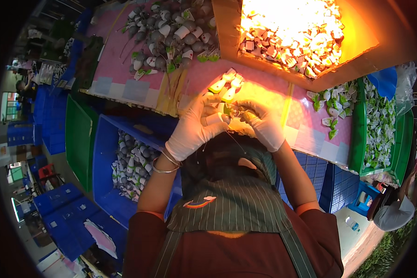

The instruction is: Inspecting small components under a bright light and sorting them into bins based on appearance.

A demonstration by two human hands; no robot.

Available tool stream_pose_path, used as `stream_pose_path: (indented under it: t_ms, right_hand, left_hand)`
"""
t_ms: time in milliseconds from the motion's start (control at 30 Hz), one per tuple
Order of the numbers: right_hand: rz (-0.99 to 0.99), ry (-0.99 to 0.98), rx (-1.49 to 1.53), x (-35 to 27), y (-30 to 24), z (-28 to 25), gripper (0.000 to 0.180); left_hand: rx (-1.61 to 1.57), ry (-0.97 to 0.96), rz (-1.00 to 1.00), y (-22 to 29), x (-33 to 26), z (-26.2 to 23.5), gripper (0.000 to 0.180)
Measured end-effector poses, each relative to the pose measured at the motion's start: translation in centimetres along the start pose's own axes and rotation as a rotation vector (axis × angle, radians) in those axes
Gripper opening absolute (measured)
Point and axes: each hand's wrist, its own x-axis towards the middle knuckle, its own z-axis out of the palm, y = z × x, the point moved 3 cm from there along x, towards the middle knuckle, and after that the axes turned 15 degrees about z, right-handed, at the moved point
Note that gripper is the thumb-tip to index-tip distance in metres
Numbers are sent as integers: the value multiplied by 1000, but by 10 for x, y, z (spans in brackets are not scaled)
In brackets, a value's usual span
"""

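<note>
My left hand (192,126), in a white glove, is closed around a small white cylindrical piece (215,119) with a grey part. My right hand (265,124), gloved too, pinches a small green-edged piece (229,110) from the other side, and the fingertips of both hands nearly meet there. How the two pieces join is hidden by the fingers and glare. Thin cords hang below the hands. Just beyond my left fingertips, two white pieces with green ends (228,85) lie side by side on the pink tabletop (199,85).
A cardboard box (282,69) of small white pieces stands at the back under strong glare. Grey-and-white pieces (171,34) are heaped at far left. Green-and-white pieces (336,102) lie right, beside a green crate (358,125). A blue bin (107,185) sits below the table's left edge.
</note>
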Motion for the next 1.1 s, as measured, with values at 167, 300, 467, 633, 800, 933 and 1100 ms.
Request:
stream_pose_path:
  t_ms: [167, 300, 467, 633, 800, 933, 1100]
  right_hand:
    - [-128, -90, -188, 3, -12, 4, 20]
    - [-126, -55, -211, 3, -13, 7, 19]
    - [-208, -33, -266, 3, -19, 10, 17]
    - [76, -73, 105, 4, -2, 10, 23]
    - [263, -341, 425, -5, -3, 22, 29]
    - [217, -212, 362, -1, -12, 25, 22]
    - [-402, 327, -354, -4, -19, 25, 18]
  left_hand:
    - [78, -39, 34, -4, 1, -6, 56]
    - [165, -16, 31, -4, -2, -5, 49]
    - [191, -132, -250, -8, -6, -11, 50]
    - [246, -46, 7, -16, -5, -2, 38]
    - [867, 46, 393, -9, -2, -2, 31]
    - [939, 60, 409, -6, -4, -1, 31]
    - [686, 86, 172, -14, -5, -1, 39]
